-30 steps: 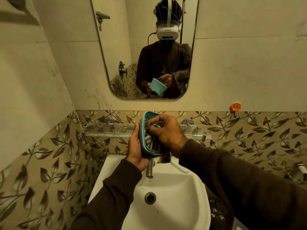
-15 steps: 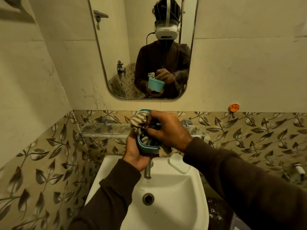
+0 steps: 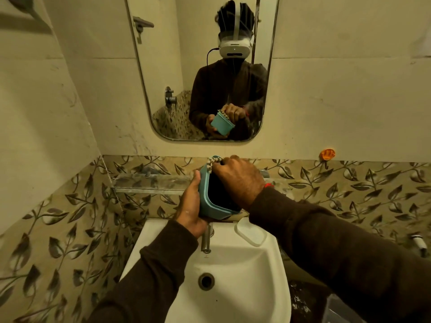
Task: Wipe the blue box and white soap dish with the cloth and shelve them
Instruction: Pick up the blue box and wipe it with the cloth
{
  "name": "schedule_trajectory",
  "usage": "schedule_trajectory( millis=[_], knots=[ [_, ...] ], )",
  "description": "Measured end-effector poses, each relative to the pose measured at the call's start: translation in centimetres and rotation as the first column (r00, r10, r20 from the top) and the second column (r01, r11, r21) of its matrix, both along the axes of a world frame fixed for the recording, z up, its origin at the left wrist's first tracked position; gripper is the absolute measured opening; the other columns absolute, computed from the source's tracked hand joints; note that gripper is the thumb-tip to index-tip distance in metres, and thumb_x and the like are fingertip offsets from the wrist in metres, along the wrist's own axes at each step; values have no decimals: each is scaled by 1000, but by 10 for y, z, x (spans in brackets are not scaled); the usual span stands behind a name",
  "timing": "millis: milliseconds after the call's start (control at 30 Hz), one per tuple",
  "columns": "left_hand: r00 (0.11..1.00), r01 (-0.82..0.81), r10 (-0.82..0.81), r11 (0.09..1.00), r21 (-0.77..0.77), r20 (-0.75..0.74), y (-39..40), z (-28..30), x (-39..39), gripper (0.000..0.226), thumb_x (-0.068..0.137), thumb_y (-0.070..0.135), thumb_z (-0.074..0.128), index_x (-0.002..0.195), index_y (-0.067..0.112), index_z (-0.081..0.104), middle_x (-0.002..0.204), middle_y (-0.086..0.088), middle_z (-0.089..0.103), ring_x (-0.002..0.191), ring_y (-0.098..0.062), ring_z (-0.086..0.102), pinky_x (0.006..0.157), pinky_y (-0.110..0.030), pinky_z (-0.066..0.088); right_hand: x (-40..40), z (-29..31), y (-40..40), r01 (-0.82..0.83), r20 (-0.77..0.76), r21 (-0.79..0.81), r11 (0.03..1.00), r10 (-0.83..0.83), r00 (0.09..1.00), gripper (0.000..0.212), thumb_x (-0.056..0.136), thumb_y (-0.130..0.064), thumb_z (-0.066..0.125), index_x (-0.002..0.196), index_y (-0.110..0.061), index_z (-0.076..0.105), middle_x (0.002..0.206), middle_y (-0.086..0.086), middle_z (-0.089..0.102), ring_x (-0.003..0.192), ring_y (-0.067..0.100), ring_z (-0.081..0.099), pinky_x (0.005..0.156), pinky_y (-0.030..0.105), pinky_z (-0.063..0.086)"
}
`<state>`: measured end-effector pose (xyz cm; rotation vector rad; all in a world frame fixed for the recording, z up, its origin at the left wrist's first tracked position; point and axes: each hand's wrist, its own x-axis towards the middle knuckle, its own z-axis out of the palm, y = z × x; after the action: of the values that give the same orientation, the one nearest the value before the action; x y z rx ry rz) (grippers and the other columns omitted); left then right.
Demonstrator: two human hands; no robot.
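Left hand (image 3: 191, 206) gripping blue box (image 3: 206, 201) tipped above sink's (image 3: 233, 264) back edge; right hand (image 3: 240, 180) pinching striped cloth (image 3: 211, 162) at box's top rim; white soap dish (image 3: 250, 234) lying on sink's back right corner.

My right hand (image 3: 240, 180) covers most of the blue box's (image 3: 205, 201) open mouth, so I cannot see its inside; what shows there is only dark. Of the cloth (image 3: 211, 162) just a striped scrap peeks out at the box's top rim, the rest lost under my fingers. My left hand's (image 3: 190, 206) fingers are hidden behind the box. Below the box, the tap's (image 3: 206, 238) base is covered. The sink (image 3: 233, 276) runs off the bottom edge. Right of the sink, a small white-tipped thing (image 3: 417, 241) is too small to tell.
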<state>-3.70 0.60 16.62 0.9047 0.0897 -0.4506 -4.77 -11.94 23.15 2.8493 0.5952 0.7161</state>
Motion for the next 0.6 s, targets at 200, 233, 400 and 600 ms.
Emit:
schedule_trajectory(
  millis=[200, 233, 400, 600],
  knots=[
    [1000, -12, 12, 999, -44, -2, -2, -10, -5, 59, 92, 66, 46, 126, 22, 67, 115, -20, 75, 106, -41, 69, 83, -57, 59, -13, 12, -5, -46, -368, -1, 999, 42, 929, 32, 89, -21, 64, 120, -16, 57, 111, 13, 65, 98, 30, 65, 75, 38, 55],
    [1000, -12, 11, 997, -73, -20, 1, -10, -5, 60, 92, 66, 44, 123, 20, 69, 108, -20, 77, 102, -40, 70, 77, -54, 61, -16, 14, -6, -76, -450, 73, 994, 101, 887, 32, 89, -21, 63, 120, -19, 56, 112, 12, 65, 99, 29, 65, 78, 39, 56],
    [997, 49, -56, 992, -114, -60, 1, -3, -3, 62, 93, 67, 42, 123, 19, 67, 105, -21, 78, 106, -41, 65, 68, -51, 62, -13, 20, -14, -116, -152, 35, 993, 120, 981, 52, 92, -28, 59, 140, -27, 39, 124, 14, 59, 109, 32, 58, 80, 45, 56],
    [995, 30, -25, 998, -49, 92, -3, 2, 11, 59, 93, 65, 46, 129, 24, 67, 121, -18, 73, 107, -38, 72, 79, -53, 61, -14, 5, -6, 14, -37, -189, 982, -22, 999, 53, 91, -32, 58, 137, -10, 46, 134, 18, 49, 121, 37, 46, 96, 49, 43]
  ],
)
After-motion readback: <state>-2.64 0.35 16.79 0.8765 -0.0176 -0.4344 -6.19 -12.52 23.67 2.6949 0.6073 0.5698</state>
